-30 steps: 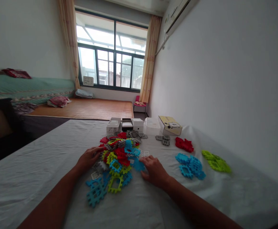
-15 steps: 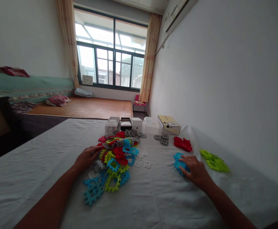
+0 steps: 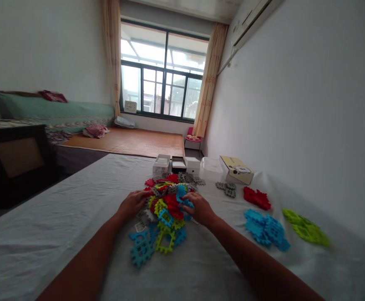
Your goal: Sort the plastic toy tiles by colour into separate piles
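Observation:
A mixed pile of flat plastic interlocking pieces in red, blue, green and grey lies on the white-covered table. My left hand rests on the pile's left side, fingers curled over grey pieces. My right hand is on the pile's right side, its fingers closed on a blue piece. To the right lie sorted groups: grey pieces, red pieces, blue pieces and green pieces.
Small white boxes, a clear plastic tub and a cardboard box stand at the table's far edge. A white wall runs along the right. A bed, a low platform and a window lie beyond.
My right hand went from the pile to the sorted blue group on the right, then came back to the pile and now grips a blue piece. My left hand stayed on the pile.

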Motion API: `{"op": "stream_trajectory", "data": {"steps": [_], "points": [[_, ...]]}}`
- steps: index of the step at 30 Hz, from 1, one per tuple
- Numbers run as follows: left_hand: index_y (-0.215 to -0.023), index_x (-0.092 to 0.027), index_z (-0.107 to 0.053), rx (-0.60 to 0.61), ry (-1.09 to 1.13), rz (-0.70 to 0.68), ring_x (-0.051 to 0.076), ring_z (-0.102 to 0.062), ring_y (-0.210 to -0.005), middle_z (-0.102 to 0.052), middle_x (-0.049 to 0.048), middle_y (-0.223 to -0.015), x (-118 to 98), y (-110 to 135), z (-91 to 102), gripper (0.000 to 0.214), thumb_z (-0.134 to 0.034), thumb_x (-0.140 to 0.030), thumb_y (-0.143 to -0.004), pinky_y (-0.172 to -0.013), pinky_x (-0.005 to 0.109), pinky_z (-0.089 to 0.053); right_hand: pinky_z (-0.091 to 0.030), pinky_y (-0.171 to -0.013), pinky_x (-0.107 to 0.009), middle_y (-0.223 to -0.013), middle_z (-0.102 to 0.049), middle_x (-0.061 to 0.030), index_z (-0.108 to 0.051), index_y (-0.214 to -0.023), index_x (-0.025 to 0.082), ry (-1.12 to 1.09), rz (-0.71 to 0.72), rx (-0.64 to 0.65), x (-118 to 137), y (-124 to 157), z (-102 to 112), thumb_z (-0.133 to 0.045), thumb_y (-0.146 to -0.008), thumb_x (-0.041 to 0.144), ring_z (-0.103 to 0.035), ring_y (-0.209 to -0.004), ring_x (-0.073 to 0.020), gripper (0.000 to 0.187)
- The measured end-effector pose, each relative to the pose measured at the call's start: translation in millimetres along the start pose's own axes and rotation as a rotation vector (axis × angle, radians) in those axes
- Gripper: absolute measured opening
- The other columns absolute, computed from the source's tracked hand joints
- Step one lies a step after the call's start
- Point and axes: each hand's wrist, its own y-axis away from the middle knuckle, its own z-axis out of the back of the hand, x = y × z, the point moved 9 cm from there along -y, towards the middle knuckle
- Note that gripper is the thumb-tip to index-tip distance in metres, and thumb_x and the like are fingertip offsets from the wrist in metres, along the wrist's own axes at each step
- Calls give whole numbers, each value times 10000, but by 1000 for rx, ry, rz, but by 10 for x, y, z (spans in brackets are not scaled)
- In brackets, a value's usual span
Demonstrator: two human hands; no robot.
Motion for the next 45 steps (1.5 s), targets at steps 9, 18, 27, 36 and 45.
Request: {"op": "stream_trajectory", "data": {"steps": [9,18,27,36,45], "points": [[-1110,-247,-666,4,10,3,218,-586,-1069,-671,35,-1135,19,-19,-5,389,-427,-346,-820,-945,314,-433,-453,-886,-315,-1011,-692,-35,-714,-910,289,-20,-29,-45,-38,268,218,-611,-816,335,-592,-984,-204,147],[-1131,-254,-651,24,-20,15,219,-585,-1076,-661,28,-1158,56,-44,-23,419,-411,-392,-817,-948,305,-431,-452,-886,-432,-977,-694,-92,-706,-914,209,319,-397,-269,-1548,1586,1589,-522,-821,392,-611,-951,-265,276],[-1147,-236,-642,23,-62,6,222,-579,-1082,-657,42,-1161,44,-35,-34,429,-394,-374,-825,-944,311,-429,-471,-829,-431,-919,-713,-80,-713,-889,235,413,-471,-193,-1919,1913,1779,-523,-810,458,-634,-906,-275,304],[-1138,-245,-645,31,-14,23,221,-562,-1101,-655,35,-1164,17,-10,-16,408,-409,-341,-820,-962,327,-417,-474,-820,-330,-959,-698,-53,-661,-1048,225,66,-156,17,-672,556,393,-570,-835,383,-617,-882,-190,280],[-1109,-258,-662,20,47,28,216,-568,-1084,-668,21,-1132,2,-10,-1,379,-435,-331,-814,-974,324,-409,-429,-905,-363,-1100,-666,-81,-616,-1119,207,143,-145,109,-450,8,-103,-668,-745,300,-557,-1018,-234,389]]}}
